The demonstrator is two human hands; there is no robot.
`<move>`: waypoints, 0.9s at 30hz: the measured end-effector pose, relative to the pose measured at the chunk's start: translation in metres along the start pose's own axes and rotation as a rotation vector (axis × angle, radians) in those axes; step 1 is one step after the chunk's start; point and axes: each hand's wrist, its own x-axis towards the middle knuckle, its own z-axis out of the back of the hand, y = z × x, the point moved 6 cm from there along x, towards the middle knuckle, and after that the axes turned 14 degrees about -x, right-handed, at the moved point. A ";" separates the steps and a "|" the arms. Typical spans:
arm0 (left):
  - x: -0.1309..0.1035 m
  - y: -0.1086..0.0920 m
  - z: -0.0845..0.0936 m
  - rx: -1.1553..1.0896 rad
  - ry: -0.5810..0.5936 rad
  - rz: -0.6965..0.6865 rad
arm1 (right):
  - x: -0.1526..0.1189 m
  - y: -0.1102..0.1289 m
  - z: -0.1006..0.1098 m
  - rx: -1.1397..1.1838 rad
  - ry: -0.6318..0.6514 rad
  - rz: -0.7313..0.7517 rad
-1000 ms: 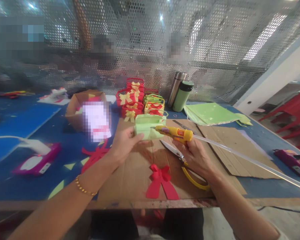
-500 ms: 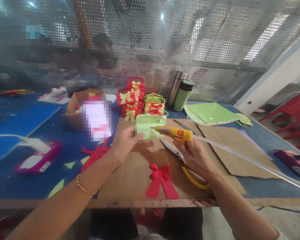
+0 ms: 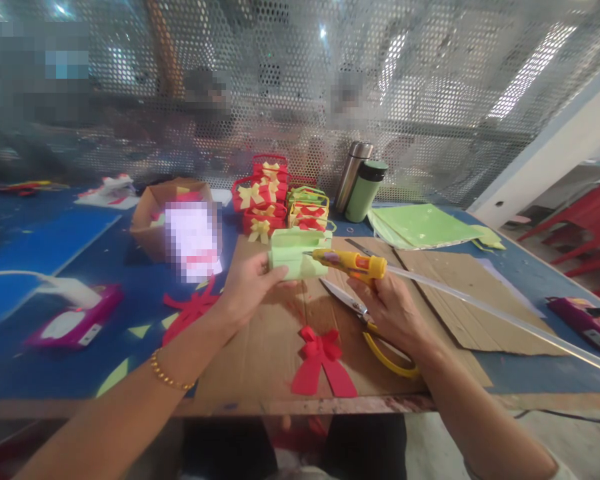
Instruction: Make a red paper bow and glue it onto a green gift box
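Observation:
In my left hand [image 3: 253,283] is a small pale green foam box [image 3: 293,248], gripped at its left end. My right hand [image 3: 393,307] is closed around a yellow hot glue gun [image 3: 353,264], with a long clear glue stick [image 3: 460,297] trailing from its back. The gun's tip lies at the front face of the box; whether it touches cannot be made out. Below, a red bow [image 3: 323,363] rests on a cardboard sheet [image 3: 250,360]. Scissors with yellow handles [image 3: 390,360] lie partly under my right hand.
Behind the box stand stacked red gift boxes [image 3: 265,193] and yellow-green ones [image 3: 307,210]. Two flasks [image 3: 366,192] are beside them. Green sheets [image 3: 425,225] and more cardboard [image 3: 480,303] lie right. A carton [image 3: 150,220], red foam pieces [image 3: 190,310] and a purple power strip [image 3: 105,307] occupy the left.
The glue gun's tip has shifted very slightly left along the front of the green box. Otherwise my hands and the things on the table look the same.

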 end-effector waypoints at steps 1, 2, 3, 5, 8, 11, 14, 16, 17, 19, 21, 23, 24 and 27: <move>0.000 0.000 0.000 0.003 -0.003 0.001 | 0.000 0.001 0.000 0.006 0.004 0.003; 0.000 0.001 0.000 0.005 -0.004 0.001 | 0.001 0.003 0.000 0.020 0.010 0.009; 0.000 0.001 0.000 0.004 -0.002 0.001 | 0.001 0.005 0.000 0.037 0.016 0.015; 0.000 0.001 -0.001 -0.002 0.007 0.002 | 0.001 0.008 0.001 0.063 0.021 0.023; 0.000 0.001 -0.002 -0.009 0.011 0.003 | -0.001 0.009 0.000 0.051 0.015 0.018; 0.000 -0.001 -0.002 -0.010 -0.004 -0.001 | -0.002 0.006 -0.002 0.028 0.015 0.017; 0.000 -0.003 -0.001 -0.001 -0.022 -0.012 | -0.003 0.004 -0.003 0.019 0.013 0.025; 0.000 -0.005 -0.001 -0.002 -0.020 -0.023 | -0.003 0.002 -0.003 0.015 0.006 0.029; 0.000 -0.005 -0.002 -0.005 -0.017 -0.028 | -0.002 0.001 -0.003 0.011 0.001 0.031; 0.000 -0.006 -0.002 -0.009 -0.014 -0.034 | -0.002 -0.001 -0.003 0.003 -0.013 0.033; 0.000 -0.006 -0.002 -0.009 -0.016 -0.034 | -0.002 -0.003 -0.003 0.003 -0.028 0.023; 0.000 -0.005 -0.002 -0.008 -0.017 -0.027 | -0.003 -0.005 -0.003 0.007 -0.027 -0.001; 0.000 -0.004 -0.002 -0.005 -0.016 -0.023 | -0.003 -0.006 -0.003 0.006 -0.014 -0.014; 0.000 -0.003 -0.004 0.004 -0.007 -0.023 | -0.004 -0.005 -0.003 -0.011 0.032 -0.039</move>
